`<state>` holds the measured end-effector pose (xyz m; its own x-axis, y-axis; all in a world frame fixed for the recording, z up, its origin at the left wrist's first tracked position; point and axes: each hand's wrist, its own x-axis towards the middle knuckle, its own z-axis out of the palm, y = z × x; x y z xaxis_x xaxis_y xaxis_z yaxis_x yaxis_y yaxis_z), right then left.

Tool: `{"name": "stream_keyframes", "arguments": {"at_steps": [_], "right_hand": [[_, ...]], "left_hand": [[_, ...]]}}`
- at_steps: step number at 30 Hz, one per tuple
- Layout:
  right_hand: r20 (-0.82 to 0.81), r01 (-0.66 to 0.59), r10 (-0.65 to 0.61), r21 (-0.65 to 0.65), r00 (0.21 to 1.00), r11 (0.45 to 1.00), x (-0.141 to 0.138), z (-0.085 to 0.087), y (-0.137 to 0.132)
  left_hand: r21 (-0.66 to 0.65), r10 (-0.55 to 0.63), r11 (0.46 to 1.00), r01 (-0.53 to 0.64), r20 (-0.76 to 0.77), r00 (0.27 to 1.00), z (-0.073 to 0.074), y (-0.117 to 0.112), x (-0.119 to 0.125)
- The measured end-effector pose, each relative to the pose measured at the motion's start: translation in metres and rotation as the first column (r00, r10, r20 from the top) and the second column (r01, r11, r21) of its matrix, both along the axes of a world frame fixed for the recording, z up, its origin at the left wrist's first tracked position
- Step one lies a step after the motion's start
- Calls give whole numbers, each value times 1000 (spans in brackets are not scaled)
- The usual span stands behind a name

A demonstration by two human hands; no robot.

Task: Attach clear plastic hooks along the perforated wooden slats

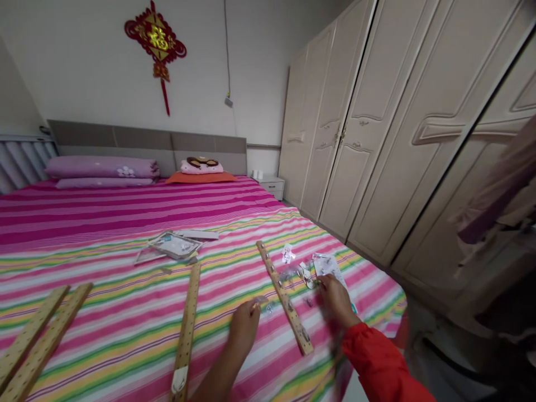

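Observation:
My left hand [243,325] is closed in a pinch on a small clear plastic piece [261,300], left of a wooden strip. That wooden strip [286,301] lies slantwise on the striped bedspread, with several small metallic pieces along its holes. To its right, my right hand [336,297] has its fingers pressed together at the edge of a pile of small shiny items [306,274]; whatever they pinch is too small to make out. A pale printed sheet [330,264] lies just beyond the right hand. Near the strip's far end rests a shiny white cut-out [287,254].
Another holed wooden strip [188,318] lies left of my left hand, with a white tag [179,381] on its near end. Two more strips [54,335] are farther left. Flat packets [175,245] lie mid-bed. A wardrobe [360,123] stands along the right side.

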<state>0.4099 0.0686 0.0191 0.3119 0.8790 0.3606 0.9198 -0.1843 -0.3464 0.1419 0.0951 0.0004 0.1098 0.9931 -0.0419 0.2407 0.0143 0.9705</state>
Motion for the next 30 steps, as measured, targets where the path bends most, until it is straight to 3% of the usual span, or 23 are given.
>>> {"name": "stream_keyframes", "arguments": {"at_steps": [4,8,17,22,26,30], "right_hand": [[30,-62,63,-18,998,998,-2,0,10],[0,-125,125,-4,992,992,0,3,12],[-251,-209,225,89,941,974,5,14,9],[-384,-384,468,279,796,880,-38,30,-8],[-212,-523,591,300,779,797,-84,40,-24],[-39,-608,641,277,766,744,-120,42,-31]], "left_hand": [[-9,2,1000,-3,-21,1000,-6,-7,-4],[-50,28,998,-25,61,998,-5,-21,-14],[-123,-34,991,61,213,976,26,-47,-32],[40,-74,997,67,215,974,44,-45,-40],[95,-82,994,62,226,971,56,-39,-37],[164,-46,986,24,134,990,56,-35,-26]]}}
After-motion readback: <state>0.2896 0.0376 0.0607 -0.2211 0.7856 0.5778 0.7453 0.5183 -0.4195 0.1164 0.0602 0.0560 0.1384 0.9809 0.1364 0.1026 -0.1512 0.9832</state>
